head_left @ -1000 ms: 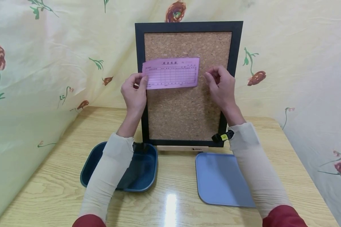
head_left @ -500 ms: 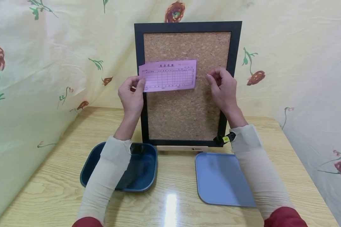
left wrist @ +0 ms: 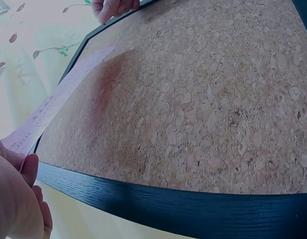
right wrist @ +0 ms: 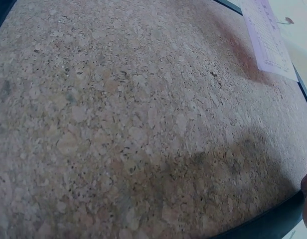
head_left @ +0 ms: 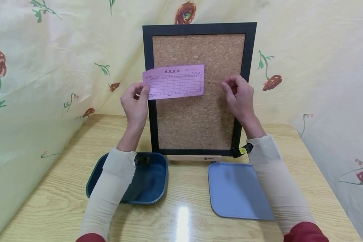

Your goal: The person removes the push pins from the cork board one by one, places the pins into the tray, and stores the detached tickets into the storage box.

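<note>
A pink printed receipt slip (head_left: 175,82) is pinched at its lower left corner between the thumb and fingers of my left hand (head_left: 135,106). It lies across the left half of the framed cork board (head_left: 196,124), its left end overlapping the black frame. In the left wrist view the slip (left wrist: 59,99) slants away from the cork, with a shadow behind it. My right hand (head_left: 239,97) hovers before the board's right side, its fingers curled and thumb and index fingertips close together. Whether something small sits between those fingertips, I cannot tell.
A dark blue bin (head_left: 161,188) stands under my left forearm. On the right lies a light blue tray (head_left: 239,195), partly covered by my right forearm. The board rests on a pale wooden base (head_left: 193,158) on the wooden table (head_left: 193,201). Flowered cloth (head_left: 290,40) hangs behind.
My left hand has moved left and slightly down, carrying the slip with it. The right hand has drifted a little right and down, its fingers still curled.
</note>
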A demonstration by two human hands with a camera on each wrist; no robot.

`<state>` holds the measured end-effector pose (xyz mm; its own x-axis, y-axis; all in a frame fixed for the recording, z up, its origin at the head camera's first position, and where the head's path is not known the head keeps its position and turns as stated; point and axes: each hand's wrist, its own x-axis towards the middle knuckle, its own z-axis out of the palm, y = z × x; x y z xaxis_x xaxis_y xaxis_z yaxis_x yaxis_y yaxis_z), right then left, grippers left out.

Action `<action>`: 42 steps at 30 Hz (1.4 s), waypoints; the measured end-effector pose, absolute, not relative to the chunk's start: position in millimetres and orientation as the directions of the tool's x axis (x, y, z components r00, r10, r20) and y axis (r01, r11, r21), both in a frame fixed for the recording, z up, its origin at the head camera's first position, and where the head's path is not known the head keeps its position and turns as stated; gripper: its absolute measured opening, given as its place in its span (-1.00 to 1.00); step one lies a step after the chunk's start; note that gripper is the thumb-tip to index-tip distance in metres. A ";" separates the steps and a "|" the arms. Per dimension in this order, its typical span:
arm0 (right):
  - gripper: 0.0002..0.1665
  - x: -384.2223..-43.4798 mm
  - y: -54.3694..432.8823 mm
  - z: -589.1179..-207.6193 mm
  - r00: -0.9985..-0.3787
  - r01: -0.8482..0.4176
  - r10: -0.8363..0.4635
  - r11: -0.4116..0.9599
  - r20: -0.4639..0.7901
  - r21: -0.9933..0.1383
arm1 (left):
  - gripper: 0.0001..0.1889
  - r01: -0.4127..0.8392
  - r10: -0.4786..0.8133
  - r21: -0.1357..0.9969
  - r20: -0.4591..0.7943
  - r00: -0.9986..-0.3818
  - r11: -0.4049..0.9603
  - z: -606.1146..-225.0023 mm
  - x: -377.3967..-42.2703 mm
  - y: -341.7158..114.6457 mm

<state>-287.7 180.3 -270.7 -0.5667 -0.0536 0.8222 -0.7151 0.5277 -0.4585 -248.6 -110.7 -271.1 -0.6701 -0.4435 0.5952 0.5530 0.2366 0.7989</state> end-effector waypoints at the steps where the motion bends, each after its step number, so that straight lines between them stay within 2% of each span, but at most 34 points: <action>1: -0.71 -287.3 181.0 -271.1 -0.567 -0.715 -0.055 0.530 0.822 -0.457 | -0.83 0.555 -0.443 0.798 0.596 -0.670 0.235 -271.5 -248.3 -111.4; 19: -0.75 -278.1 189.1 -280.7 -0.605 -0.674 -0.068 0.576 0.794 -0.464 | -0.81 0.525 -0.443 0.817 0.572 -0.690 0.237 -278.1 -239.4 -120.3; 33: -0.76 -269.3 196.5 -288.5 -0.609 -0.664 -0.089 0.601 0.788 -0.445 | -0.81 0.512 -0.447 0.822 0.567 -0.692 0.250 -284.5 -231.8 -125.7; 42: -0.78 -265.4 200.9 -291.2 -0.618 -0.657 -0.107 0.614 0.779 -0.437 | -0.79 0.491 -0.443 0.839 0.541 -0.714 0.234 -285.9 -226.6 -129.6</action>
